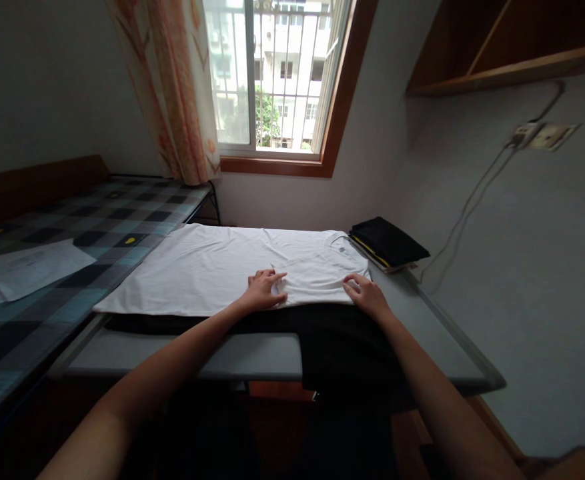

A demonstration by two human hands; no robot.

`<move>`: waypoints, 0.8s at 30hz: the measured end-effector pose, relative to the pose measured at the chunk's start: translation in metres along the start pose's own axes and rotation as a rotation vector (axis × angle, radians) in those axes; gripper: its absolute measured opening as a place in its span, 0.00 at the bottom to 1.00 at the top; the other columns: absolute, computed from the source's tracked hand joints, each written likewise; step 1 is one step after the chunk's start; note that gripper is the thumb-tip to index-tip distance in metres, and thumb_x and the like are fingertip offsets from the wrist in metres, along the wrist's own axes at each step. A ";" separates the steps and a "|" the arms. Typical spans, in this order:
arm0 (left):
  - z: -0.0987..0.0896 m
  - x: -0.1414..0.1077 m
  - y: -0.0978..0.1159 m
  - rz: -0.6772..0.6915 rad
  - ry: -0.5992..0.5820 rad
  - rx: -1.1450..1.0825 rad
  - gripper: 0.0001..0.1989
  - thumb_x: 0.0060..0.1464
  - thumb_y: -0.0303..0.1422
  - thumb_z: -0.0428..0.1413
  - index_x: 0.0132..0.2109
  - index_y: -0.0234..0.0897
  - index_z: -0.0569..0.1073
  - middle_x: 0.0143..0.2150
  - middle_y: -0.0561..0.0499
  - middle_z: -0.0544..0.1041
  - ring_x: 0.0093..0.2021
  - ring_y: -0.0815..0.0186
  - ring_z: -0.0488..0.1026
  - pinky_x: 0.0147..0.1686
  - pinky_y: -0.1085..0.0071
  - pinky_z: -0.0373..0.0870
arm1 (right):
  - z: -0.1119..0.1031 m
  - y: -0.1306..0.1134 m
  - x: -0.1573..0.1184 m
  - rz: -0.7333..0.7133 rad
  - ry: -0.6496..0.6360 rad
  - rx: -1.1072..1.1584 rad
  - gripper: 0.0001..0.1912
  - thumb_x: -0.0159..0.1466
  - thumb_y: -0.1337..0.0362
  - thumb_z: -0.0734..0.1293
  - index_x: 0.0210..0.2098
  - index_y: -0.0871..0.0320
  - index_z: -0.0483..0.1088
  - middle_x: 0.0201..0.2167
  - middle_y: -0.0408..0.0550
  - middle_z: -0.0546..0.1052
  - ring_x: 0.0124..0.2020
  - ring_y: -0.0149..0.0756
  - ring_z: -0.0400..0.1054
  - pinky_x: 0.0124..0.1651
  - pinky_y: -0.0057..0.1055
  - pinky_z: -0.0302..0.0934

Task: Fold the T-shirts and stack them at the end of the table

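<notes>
The shirt (212,267), white, lies spread across the table (452,333), its collar towards the right and its hem at the left, over a black cloth (342,340) that shows along its near edge and hangs off the table's front.

The left hand (263,291) is on the shirt near its near edge, fingers spread, with a bit of the fabric raised between thumb and forefinger; whether they pinch it I cannot tell. The right hand (365,293) is at the shirt's near right part, below the collar, its fingers curled and close together at the fabric; whether they grip it I cannot tell. The shirt runs between the two hands in shallow creases and extends well past the left fingers towards the bed (117,207).

A black pouch (388,241) lies just beside the collar, and papers (32,270) lie on the bed.
</notes>
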State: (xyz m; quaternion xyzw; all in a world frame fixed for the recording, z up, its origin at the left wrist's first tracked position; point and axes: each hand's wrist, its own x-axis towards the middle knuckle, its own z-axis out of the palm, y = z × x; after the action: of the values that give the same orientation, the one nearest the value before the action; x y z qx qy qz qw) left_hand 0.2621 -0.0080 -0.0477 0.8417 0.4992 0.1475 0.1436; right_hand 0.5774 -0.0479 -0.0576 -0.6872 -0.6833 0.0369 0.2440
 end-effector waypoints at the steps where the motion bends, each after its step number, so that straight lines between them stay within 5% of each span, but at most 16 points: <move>1: 0.000 0.000 0.000 -0.006 -0.004 0.011 0.32 0.53 0.47 0.56 0.63 0.45 0.65 0.63 0.43 0.65 0.63 0.49 0.58 0.58 0.53 0.56 | 0.000 -0.001 0.000 0.002 0.000 -0.003 0.09 0.62 0.59 0.63 0.40 0.53 0.72 0.37 0.48 0.78 0.39 0.42 0.73 0.41 0.32 0.61; 9: -0.001 0.001 0.000 -0.047 0.028 0.066 0.34 0.53 0.50 0.54 0.64 0.41 0.63 0.65 0.42 0.63 0.63 0.50 0.58 0.57 0.54 0.55 | -0.003 -0.008 0.001 0.084 -0.027 -0.092 0.16 0.63 0.57 0.62 0.48 0.54 0.71 0.42 0.52 0.77 0.42 0.44 0.72 0.42 0.34 0.61; 15: -0.001 0.001 -0.005 0.038 0.008 0.117 0.30 0.54 0.52 0.53 0.62 0.48 0.66 0.64 0.43 0.63 0.64 0.49 0.56 0.58 0.52 0.54 | 0.002 -0.023 0.043 0.030 -0.053 -0.214 0.22 0.64 0.50 0.62 0.52 0.52 0.73 0.52 0.56 0.73 0.54 0.52 0.65 0.55 0.47 0.56; 20: -0.001 0.000 -0.006 0.056 0.009 0.141 0.32 0.55 0.52 0.52 0.63 0.47 0.64 0.64 0.43 0.63 0.64 0.49 0.56 0.60 0.52 0.52 | 0.017 -0.041 0.089 -0.001 -0.213 0.043 0.14 0.60 0.59 0.65 0.41 0.56 0.79 0.40 0.51 0.80 0.46 0.43 0.72 0.54 0.36 0.59; 24: 0.000 0.001 -0.006 0.043 0.015 0.123 0.34 0.54 0.52 0.53 0.64 0.44 0.62 0.66 0.42 0.62 0.65 0.49 0.55 0.60 0.51 0.51 | 0.027 -0.046 0.105 0.094 -0.170 0.194 0.09 0.55 0.63 0.68 0.33 0.59 0.80 0.28 0.48 0.80 0.35 0.40 0.74 0.44 0.33 0.65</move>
State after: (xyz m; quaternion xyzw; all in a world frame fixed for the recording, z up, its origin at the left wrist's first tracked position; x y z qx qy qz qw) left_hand 0.2580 -0.0044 -0.0497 0.8583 0.4903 0.1258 0.0846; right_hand 0.5315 0.0577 -0.0340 -0.6861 -0.6617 0.1721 0.2485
